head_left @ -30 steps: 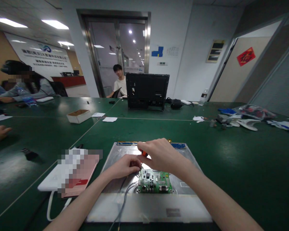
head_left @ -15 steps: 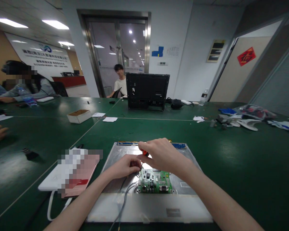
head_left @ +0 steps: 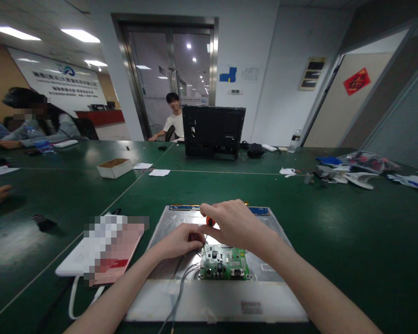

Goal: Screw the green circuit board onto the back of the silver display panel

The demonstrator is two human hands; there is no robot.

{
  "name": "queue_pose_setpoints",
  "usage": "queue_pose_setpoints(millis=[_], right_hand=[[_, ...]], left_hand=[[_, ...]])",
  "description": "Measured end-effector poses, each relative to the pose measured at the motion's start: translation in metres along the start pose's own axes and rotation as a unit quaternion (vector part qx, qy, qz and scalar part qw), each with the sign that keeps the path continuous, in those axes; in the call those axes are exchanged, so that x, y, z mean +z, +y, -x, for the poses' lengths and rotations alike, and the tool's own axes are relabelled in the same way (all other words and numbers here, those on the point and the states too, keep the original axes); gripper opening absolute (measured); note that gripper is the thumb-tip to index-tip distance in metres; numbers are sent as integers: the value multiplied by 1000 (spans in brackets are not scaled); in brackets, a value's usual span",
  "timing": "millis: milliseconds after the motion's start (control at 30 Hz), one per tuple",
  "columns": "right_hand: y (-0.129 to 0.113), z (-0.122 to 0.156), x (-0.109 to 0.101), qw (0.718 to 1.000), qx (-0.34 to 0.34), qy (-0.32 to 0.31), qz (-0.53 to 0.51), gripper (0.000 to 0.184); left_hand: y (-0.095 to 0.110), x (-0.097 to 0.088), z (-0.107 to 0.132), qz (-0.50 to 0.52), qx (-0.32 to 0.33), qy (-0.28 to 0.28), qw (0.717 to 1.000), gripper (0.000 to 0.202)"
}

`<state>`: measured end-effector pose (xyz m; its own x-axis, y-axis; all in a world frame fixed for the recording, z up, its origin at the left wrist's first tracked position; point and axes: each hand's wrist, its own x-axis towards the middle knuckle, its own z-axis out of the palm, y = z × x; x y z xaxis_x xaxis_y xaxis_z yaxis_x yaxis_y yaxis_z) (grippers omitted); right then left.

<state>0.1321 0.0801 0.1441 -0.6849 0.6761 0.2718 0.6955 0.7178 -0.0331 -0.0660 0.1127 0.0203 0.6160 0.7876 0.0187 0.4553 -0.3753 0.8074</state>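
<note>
A green circuit board [head_left: 224,262] lies on the back of a flat display panel [head_left: 230,301], which rests face down in front of me. My right hand [head_left: 235,225] is closed round the red-and-black handle of a screwdriver [head_left: 210,221]. Its thin shaft slants down to the board's upper left corner. Beside that corner my left hand [head_left: 186,240] is pinched, its fingertips close to the shaft's lower end; what they hold is hidden. Grey cables [head_left: 181,290] run from the board's left side towards the panel's near edge.
A white device and pink booklet [head_left: 134,241] lie left of the panel, with a white cable [head_left: 73,297]. Farther off are an open box [head_left: 114,168], a black monitor housing [head_left: 214,132] and scattered parts [head_left: 334,174]. Two people sit across the green table [head_left: 334,232]; another person's hand is at left.
The screwdriver handle has turned slightly in my right hand, showing more red. My left hand stays at the board's corner. The seated person in white has shifted an arm leftward.
</note>
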Motion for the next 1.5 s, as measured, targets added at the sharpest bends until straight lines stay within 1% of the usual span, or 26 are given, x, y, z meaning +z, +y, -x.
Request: queue_pose_setpoints(millis=[100,200,333,500,733,900,1133,1333,1500], right_hand=[[-1,0,-1,1000,2,-1,11,12],[-1,1,-1,1000,-2,2,-2,8],[-2,2,0,1000,-11,3,-14,14],[-1,2,1,1000,-9,11,-10,12],[-1,1,1,1000,3,3,-12,11],[0,0,0,1000,6,1,5,19],[-1,1,2,1000,2,16,12,8],[-2,2,1,1000,-17,23,-3,9],[1,0,1,1000,-1,9,21,19]], left_hand=[[-1,1,0,16,-4,-2,1000,11],[-2,1,0,16,-13,-3,1000,9],[-1,1,0,3,-12,3,1000,6],[-3,1,0,15,-3,3,1000,8],[-2,2,0,23,-15,1,1000,9],[0,1,0,20,-8,5,1000,12],[-4,2,0,31,-13,0,999,10],[-2,1,0,32,2,-2,999,8],[4,0,1,21,-5,-2,1000,14]])
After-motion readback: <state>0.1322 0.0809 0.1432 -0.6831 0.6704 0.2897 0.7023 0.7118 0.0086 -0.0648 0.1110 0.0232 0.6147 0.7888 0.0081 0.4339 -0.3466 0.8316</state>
